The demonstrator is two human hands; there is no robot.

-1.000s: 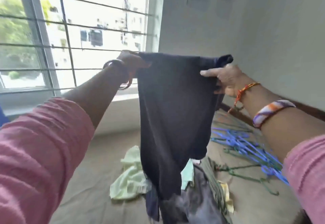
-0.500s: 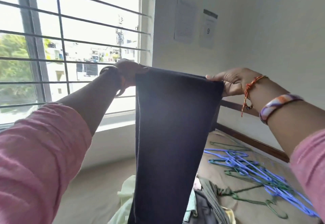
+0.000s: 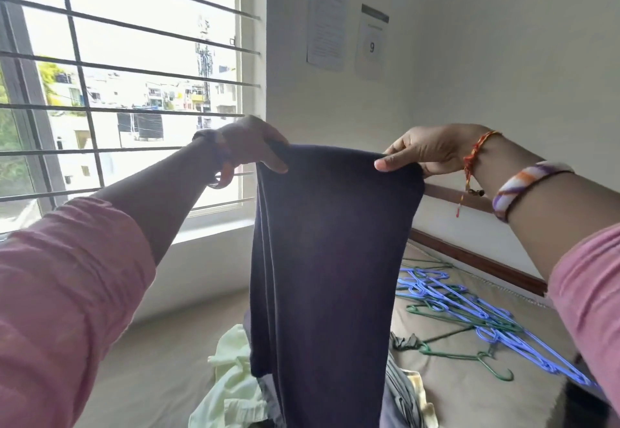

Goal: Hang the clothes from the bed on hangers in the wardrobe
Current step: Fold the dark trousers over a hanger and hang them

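Left hand (image 3: 250,145) and right hand (image 3: 426,152) pinch a dark navy garment's (image 3: 328,259) top corners, hanging above the bed (image 3: 469,404).

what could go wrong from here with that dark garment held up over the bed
Both hands, left hand and right hand, pinch only the top edge of the dark garment, so one corner may slip. Its hanging lower end may catch the pale green cloth below and drag it. The hangers lie tangled, so pulling one may lift others.
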